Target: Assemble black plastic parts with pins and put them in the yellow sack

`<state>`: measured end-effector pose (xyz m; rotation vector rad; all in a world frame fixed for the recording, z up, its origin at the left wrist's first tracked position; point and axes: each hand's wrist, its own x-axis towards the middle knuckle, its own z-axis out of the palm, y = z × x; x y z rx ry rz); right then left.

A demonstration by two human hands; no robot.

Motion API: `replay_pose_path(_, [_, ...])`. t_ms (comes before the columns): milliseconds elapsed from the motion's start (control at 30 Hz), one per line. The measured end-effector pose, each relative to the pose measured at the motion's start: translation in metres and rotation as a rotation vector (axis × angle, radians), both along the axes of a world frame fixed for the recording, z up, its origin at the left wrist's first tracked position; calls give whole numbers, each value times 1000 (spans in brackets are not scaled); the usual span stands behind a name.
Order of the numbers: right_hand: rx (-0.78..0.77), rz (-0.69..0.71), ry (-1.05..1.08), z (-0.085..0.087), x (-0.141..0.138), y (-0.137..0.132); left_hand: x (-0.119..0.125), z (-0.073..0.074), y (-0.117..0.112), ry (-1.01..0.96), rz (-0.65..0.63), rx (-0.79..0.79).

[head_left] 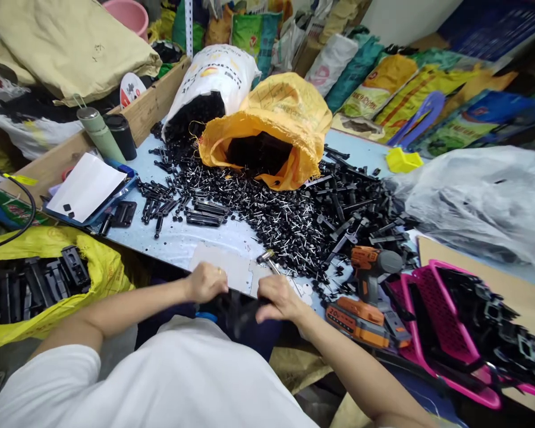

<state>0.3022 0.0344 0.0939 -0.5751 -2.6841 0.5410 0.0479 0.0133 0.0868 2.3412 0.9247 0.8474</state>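
Observation:
My left hand [207,283] is closed at the table's front edge, a ring on one finger. To its right, my right hand [280,298] is curled, thumb pointing inward. A blurred black part [238,312] shows between and below the hands; which fingers grip it I cannot tell. Under the hands lies a pale grey board [225,264]. A small hammer [270,259] with a metal head rests just beyond my right hand. Behind it spreads a heap of short pins with black heads [289,229]. Several long black plastic pieces [205,213] lie side by side to the left.
An orange cordless drill [361,291] stands on the right, beside pink baskets [441,309] of black parts. A yellow sack [267,119] and a white sack [218,77] spill onto the table. Another yellow sack [111,273] sits at left, near a blue tray [89,214].

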Motion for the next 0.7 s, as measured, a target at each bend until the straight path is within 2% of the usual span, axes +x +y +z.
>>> replay_pose_path(33, [-75,76,110,5,-6,-9,4,13,-13,-121,-30,-36])
replay_pose_path(100, [-183,130,387,1,-25,-24,15,31,-35,-326,-65,-83])
replay_pose_path(133, [-208,81,527,-7,-39,-28,20,35,-42,-420,-44,-75])
replay_pose_path(167, [-214,-24,655,-19,-54,-30,24,35,-46,-499,4,-53])
replay_pose_path(233, [-195,-354,796,-45,-87,-22,29,28,-46,-586,147,11])
replay_pose_path(300, [-217,-617,798,-67,-117,-3,30,13,-38,-565,268,64])
replay_pose_path(367, [-306,-688,770,-80,-141,18,28,-1,-27,-490,336,127])
replay_pose_path(433, [-388,-644,754,-84,-156,40,23,-11,-12,-415,403,222])
replay_pose_path(500, [-360,-562,702,-80,-161,65,13,-19,5,-346,457,302])
replay_pose_path(567, [-212,-480,578,-70,-156,104,-5,-28,24,-274,459,337])
replay_pose_path(633, [-41,-442,422,-58,-142,162,-27,-42,42,-152,431,340])
replay_pose_path(700, [44,-555,308,-45,-125,234,-45,-59,60,68,427,322])
